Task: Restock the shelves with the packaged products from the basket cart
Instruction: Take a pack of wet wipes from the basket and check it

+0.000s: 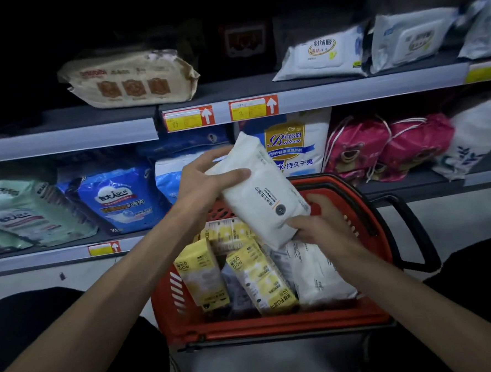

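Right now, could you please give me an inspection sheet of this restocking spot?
Surface: grey shelves, two tiers, price tags on edges.
Job's things: white pack held over red basket cart; yellow packs and second white pack lie inside.
Clutter: nothing seen.
Grippers: left hand grips the pack's upper end, right hand its lower end.
Cables: nothing seen.
Surroundings: blue bags and pink drawstring bags on lower tier, wipes packs above; dim light.
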Available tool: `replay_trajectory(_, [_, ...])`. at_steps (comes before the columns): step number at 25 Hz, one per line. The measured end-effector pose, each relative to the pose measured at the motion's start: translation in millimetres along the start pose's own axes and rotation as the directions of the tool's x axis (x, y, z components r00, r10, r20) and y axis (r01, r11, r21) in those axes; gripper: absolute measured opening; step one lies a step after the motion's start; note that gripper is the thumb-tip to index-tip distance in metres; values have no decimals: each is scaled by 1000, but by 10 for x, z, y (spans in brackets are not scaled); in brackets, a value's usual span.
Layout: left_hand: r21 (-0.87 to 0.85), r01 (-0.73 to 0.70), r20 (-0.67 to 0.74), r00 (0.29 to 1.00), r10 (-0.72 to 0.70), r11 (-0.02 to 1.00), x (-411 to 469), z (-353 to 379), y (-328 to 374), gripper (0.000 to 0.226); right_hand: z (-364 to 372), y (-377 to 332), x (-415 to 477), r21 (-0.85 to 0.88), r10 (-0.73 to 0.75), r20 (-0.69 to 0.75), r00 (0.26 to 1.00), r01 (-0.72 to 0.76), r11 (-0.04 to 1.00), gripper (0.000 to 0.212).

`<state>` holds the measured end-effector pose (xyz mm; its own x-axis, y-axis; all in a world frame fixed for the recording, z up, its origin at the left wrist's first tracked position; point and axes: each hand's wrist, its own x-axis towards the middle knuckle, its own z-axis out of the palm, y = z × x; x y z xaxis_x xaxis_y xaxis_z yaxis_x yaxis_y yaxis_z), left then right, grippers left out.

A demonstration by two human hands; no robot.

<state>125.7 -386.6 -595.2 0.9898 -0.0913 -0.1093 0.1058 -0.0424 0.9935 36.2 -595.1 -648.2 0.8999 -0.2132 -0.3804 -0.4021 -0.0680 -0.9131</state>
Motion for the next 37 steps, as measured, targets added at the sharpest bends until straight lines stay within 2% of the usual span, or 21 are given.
replay_trajectory(2, [52,-77,15,997,76,996,38,28,115,64,39,-43,3,-184,-42,79,996,56,981,62])
replay_trajectory(4, [120,-148,52,988,142,982,68,32,173,75,39,-147,40,-432,-131,139,982,179,884,55])
replay_trajectory(6, [173,-192,92,980,179,966,103,22,213,79,42,-268,109,-499,-239,140,961,277,821,61])
replay_trajectory(8, [178,-217,123,973,197,960,134,17,257,80,49,-358,191,-370,-353,127,927,374,850,73])
replay_trajectory(9, [169,-225,141,969,202,960,139,23,279,81,54,-401,225,-240,-373,130,919,394,887,74])
replay_trajectory(11, [137,-253,198,954,224,958,135,42,314,84,46,-476,281,30,-338,195,921,338,941,75])
replay_trajectory(12, [133,-269,227,945,235,954,134,57,322,86,31,-501,313,98,-312,240,919,296,950,78])
replay_trajectory(15, [156,-285,292,928,232,946,150,92,308,98,36,-491,405,137,-278,285,917,248,959,81])
replay_trajectory(17, [153,-284,323,920,224,947,152,112,305,102,78,-461,402,170,-285,230,930,250,953,81])
replay_trajectory(18, [133,-277,325,919,222,952,154,109,308,97,93,-449,388,194,-294,198,935,257,947,81])
replay_trajectory(21, [67,-201,235,955,181,977,198,17,311,71,70,-465,353,294,-328,91,940,290,911,68])
replay_trajectory(25, [93,-65,152,987,50,994,209,-85,200,79,-27,-609,308,582,-241,24,970,182,793,57])
replay_trajectory(29, [16,-42,114,993,40,999,179,-79,169,78,-52,-723,248,740,-176,49,983,82,668,55])
replay_trajectory(32, [-86,34,212,977,-15,996,193,-46,97,87,2,-763,190,805,-164,98,982,19,593,47])
replay_trajectory(34, [-124,45,246,969,-13,991,155,22,34,90,-7,-811,138,810,-164,146,976,-22,586,42])
replay_trajectory(37, [-268,72,211,977,-15,961,128,39,-13,90,-105,-876,123,763,-198,202,959,-28,645,56])
